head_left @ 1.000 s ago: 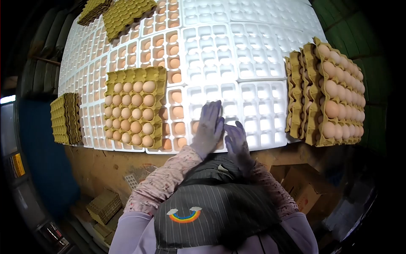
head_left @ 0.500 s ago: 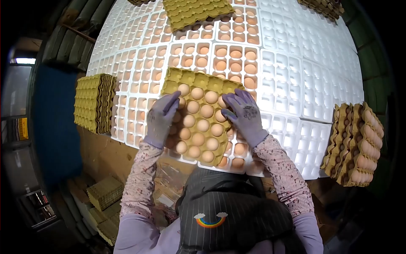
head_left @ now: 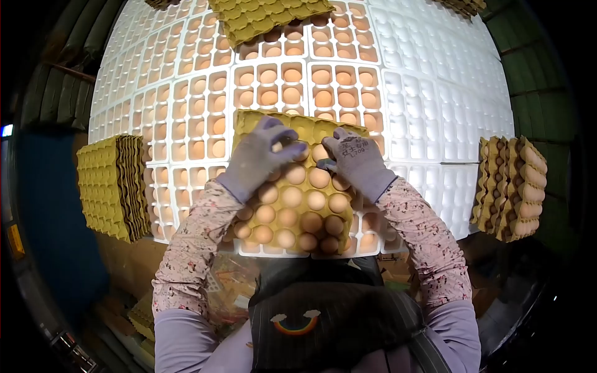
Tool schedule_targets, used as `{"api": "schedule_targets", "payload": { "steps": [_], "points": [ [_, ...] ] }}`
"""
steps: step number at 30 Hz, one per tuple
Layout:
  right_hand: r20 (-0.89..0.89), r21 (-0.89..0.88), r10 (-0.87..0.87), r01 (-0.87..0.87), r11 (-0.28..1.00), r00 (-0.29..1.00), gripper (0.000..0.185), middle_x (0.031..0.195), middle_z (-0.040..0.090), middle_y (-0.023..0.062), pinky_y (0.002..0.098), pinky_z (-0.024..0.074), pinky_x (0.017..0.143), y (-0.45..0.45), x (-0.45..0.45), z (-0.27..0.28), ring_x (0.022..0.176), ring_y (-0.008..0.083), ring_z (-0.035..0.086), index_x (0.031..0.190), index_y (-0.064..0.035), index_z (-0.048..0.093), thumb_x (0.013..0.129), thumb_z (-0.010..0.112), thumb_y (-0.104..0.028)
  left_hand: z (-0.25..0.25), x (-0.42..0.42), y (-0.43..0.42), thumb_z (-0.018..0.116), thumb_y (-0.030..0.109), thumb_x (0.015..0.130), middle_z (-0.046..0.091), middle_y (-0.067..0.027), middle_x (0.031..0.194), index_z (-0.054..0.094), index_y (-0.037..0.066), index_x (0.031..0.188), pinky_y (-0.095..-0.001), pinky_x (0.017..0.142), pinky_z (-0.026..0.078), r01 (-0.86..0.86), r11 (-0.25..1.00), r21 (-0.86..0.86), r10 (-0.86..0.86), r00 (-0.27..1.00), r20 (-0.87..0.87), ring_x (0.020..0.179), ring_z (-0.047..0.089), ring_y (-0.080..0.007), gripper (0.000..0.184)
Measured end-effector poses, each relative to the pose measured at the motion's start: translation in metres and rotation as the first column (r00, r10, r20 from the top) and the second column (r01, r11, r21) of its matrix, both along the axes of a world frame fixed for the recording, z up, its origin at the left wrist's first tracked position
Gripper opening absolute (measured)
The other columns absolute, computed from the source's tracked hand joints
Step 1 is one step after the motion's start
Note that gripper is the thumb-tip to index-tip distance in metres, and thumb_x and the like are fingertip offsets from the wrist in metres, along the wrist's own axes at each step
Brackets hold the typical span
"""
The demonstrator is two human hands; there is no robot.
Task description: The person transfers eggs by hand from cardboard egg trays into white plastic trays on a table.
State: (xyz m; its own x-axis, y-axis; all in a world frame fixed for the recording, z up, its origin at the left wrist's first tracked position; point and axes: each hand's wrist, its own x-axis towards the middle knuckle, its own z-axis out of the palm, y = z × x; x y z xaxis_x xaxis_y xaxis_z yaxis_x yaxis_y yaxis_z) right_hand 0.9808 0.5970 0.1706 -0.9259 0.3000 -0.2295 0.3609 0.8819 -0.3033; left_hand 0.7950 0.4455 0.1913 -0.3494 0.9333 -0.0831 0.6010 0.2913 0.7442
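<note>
A yellow-brown pulp egg tray (head_left: pixel 249 121) with several eggs lies in front of me on top of white foam trays. My left hand (head_left: pixel 261 158), in a grey-purple glove, is over its upper left part, fingers curled round an egg largely hidden by them. My right hand (head_left: pixel 357 155), gloved alike, has its fingertips and thumb closed about an egg (head_left: pixel 320 153) in the same upper row. More eggs, such as one egg (head_left: pixel 319 177), sit in the tray's lower rows. The row of cups at its far edge holds no eggs.
White foam trays with eggs (head_left: pixel 268 97) fill the table's left and middle; foam trays without eggs (head_left: pixel 413 118) are on the right. A stack of pulp trays (head_left: pixel 115 186) stands at left, another pulp tray (head_left: pixel 273 18) at the far side. Egg-filled pulp trays (head_left: pixel 510 189) stand on edge at right.
Both hands have moved from the pulp tray's sides inward over its upper egg row, and their fingers have closed about eggs there. The camera view has shifted.
</note>
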Motion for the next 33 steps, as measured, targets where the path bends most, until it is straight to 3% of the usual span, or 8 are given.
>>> {"api": "schedule_targets", "payload": {
  "steps": [5, 8, 11, 17, 19, 22, 25, 33],
  "points": [
    [0.185, -0.982, -0.595, 0.174, -0.077, 0.782, 0.034, 0.118, 0.063, 0.0033, 0.0270, 0.0539, 0.077, 0.029, 0.039, 0.046, 0.092, 0.0155, 0.066, 0.122, -0.0082, 0.063, 0.088, 0.069, -0.011, -0.028, 0.005, 0.004, 0.074, 0.035, 0.086, 0.056, -0.0124, 0.132, 0.064, 0.011, 0.119, -0.0437, 0.092, 0.051, 0.217, 0.969, -0.114, -0.245, 0.847, -0.471, 0.105, 0.063, -0.0365, 0.043],
    [-0.339, -0.649, -0.339, 0.042, 0.759, 0.878, 0.035, 0.138, 0.052, 0.0076, 0.0341, 0.0556, 0.084, 0.021, 0.069, 0.012, 0.109, 0.0209, 0.063, 0.123, -0.0127, 0.063, 0.088, 0.069, -0.016, 0.014, 0.001, 0.002, 0.065, 0.020, 0.091, 0.058, -0.0111, 0.131, 0.064, 0.011, 0.124, -0.0385, 0.089, 0.053, 0.013, 0.984, -0.176, 0.060, 0.913, 0.405, 0.106, 0.065, -0.0279, 0.033],
    [0.046, 0.019, -0.117, 0.116, 0.993, 0.992, 0.037, 0.143, 0.049, 0.0127, 0.0408, 0.0526, 0.091, -0.024, 0.053, 0.030, 0.119, 0.0323, 0.054, 0.110, -0.0109, 0.063, 0.085, 0.074, -0.035, 0.021, 0.020, -0.001, 0.060, 0.014, 0.091, 0.056, -0.0130, 0.137, 0.067, 0.013, 0.123, -0.0373, 0.091, 0.054, 0.154, 0.988, 0.021, -0.154, 0.956, 0.249, 0.109, 0.064, -0.0285, 0.032],
    [-0.103, -0.167, -0.323, 0.304, 0.938, 0.941, 0.039, 0.144, 0.049, 0.0131, 0.0392, 0.0511, 0.095, -0.020, 0.083, 0.021, 0.116, 0.0310, 0.057, 0.121, -0.0094, 0.065, 0.092, 0.068, -0.036, 0.000, 0.070, 0.008, 0.067, 0.020, 0.088, 0.049, -0.0110, 0.142, 0.068, 0.011, 0.116, -0.0426, 0.091, 0.053, 0.291, 0.906, -0.307, -0.413, 0.769, -0.487, 0.110, 0.061, -0.0345, 0.029],
    [0.076, -0.934, -0.765, 0.315, 0.171, 0.639, 0.042, 0.140, 0.054, 0.0140, 0.0379, 0.0493, 0.099, -0.015, 0.116, 0.003, 0.116, 0.0271, 0.060, 0.130, -0.0049, 0.062, 0.100, 0.060, -0.034, 0.000, 0.063, 0.006, 0.067, 0.021, 0.088, 0.047, -0.0106, 0.145, 0.068, 0.010, 0.116, -0.0416, 0.089, 0.054, 0.314, 0.896, -0.315, -0.442, 0.714, -0.543, 0.106, 0.062, -0.0313, 0.030],
    [0.042, -0.913, -0.719, 0.319, 0.254, 0.694, 0.053, 0.126, 0.063, 0.0143, 0.0362, 0.0564, 0.091, -0.030, 0.156, 0.016, 0.106, 0.0233, 0.065, 0.137, 0.0004, 0.051, 0.109, 0.035, -0.042, 0.012, 0.035, -0.003, 0.055, 0.039, 0.098, 0.059, -0.0100, 0.134, 0.065, 0.008, 0.132, -0.0336, 0.089, 0.052, 0.154, 0.986, -0.067, -0.088, 0.814, 0.575, 0.106, 0.060, -0.0180, 0.047],
    [0.388, -0.901, -0.738, 0.060, -0.429, 0.552, 0.053, 0.124, 0.066, 0.0121, 0.0332, 0.0575, 0.093, -0.038, 0.166, 0.032, 0.111, 0.0210, 0.066, 0.139, -0.0005, 0.050, 0.111, 0.031, -0.041, 0.029, 0.054, -0.015, 0.038, 0.060, 0.101, 0.064, -0.0097, 0.129, 0.056, 0.007, 0.141, -0.0312, 0.088, 0.053, 0.151, 0.965, -0.216, 0.119, 0.482, 0.868, 0.105, 0.064, -0.0185, 0.068],
    [0.011, -0.907, -0.987, 0.418, 0.058, 0.160, 0.037, 0.134, 0.058, 0.0097, 0.0283, 0.0547, 0.088, 0.006, 0.275, 0.036, 0.104, 0.0167, 0.065, 0.119, 0.0056, 0.065, 0.104, 0.059, -0.028, 0.032, 0.141, 0.018, 0.052, 0.055, 0.101, 0.067, -0.0082, 0.118, 0.061, 0.006, 0.135, -0.0286, 0.072, 0.055, 0.054, 0.777, -0.627, 0.591, 0.281, 0.756, 0.089, 0.065, -0.0190, 0.060]
  ]
}}
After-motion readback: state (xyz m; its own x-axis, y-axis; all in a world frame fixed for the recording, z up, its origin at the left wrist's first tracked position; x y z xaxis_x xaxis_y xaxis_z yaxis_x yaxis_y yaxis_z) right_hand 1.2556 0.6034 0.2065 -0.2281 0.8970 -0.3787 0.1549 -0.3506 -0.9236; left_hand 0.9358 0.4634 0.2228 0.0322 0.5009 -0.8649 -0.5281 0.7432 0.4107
